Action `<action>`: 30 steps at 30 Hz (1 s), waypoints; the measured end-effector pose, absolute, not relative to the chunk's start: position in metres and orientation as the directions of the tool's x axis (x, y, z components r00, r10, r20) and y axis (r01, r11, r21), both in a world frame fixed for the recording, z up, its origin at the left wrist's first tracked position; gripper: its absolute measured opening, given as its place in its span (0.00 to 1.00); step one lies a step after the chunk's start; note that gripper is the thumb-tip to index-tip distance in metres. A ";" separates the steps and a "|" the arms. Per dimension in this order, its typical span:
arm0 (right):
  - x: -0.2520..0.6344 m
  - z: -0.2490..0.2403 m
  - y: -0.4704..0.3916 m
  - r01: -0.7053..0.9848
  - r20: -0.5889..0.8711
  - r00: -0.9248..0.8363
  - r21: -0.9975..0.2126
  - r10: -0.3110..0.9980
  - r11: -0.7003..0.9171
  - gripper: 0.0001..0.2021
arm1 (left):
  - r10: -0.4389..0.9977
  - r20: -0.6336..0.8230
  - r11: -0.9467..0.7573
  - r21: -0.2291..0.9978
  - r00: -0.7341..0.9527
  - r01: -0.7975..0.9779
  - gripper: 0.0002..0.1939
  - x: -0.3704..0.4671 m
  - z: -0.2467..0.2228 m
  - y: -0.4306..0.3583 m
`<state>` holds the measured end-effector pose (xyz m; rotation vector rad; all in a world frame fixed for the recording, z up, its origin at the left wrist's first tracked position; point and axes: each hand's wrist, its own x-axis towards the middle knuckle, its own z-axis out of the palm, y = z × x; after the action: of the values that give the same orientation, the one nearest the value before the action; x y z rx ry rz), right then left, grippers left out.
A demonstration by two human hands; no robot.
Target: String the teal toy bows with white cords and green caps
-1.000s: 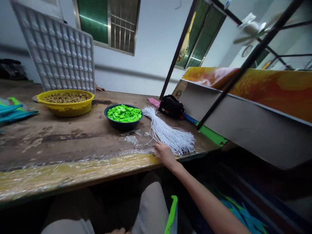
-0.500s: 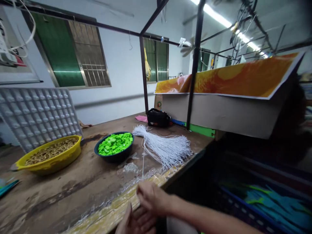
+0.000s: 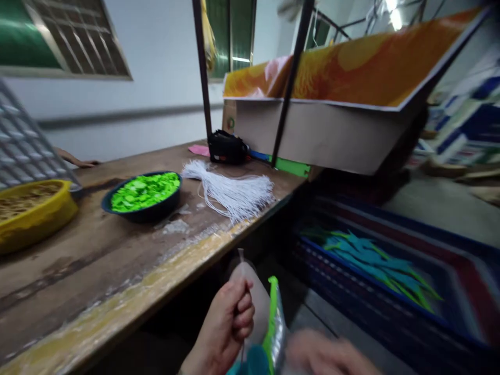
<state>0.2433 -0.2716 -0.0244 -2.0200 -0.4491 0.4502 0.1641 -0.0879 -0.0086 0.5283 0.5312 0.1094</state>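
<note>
My left hand (image 3: 228,320) is closed in a fist below the table's edge, above a knee. A thin white string (image 3: 241,254) sticks up from the top of the fist and also shows below it. Close by on the right is a piece with bright green edging and a silvery face (image 3: 278,330), beside a teal part (image 3: 258,359); what they belong to is unclear. My right hand (image 3: 328,354) is smeared by motion at the bottom, right of that piece. A bundle of white strings (image 3: 238,192) lies on the table (image 3: 97,276).
A dark bowl of bright green pieces (image 3: 146,192) and a yellow basin (image 3: 39,221) of tan rings stand on the table. Behind is a black bag (image 3: 226,147). A blue-walled bin (image 3: 332,271) holds teal-green strips (image 3: 371,258). Another person's hand (image 3: 86,163) rests at the far edge.
The view has turned down and right. My hands were together at the table edge; now they are apart, with a string in my left fist and the green-edged piece in view.
</note>
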 end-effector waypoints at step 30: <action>0.276 -0.003 -0.242 0.345 0.181 0.835 -0.908 0.519 -0.237 0.08 | 0.255 -0.280 0.581 0.810 0.926 0.085 0.23 0.210 -0.073 -0.124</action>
<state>0.2761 -0.2424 -0.0031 -1.8501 -0.6522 0.1865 0.2104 -0.1244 -0.0731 0.9525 0.3903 0.1023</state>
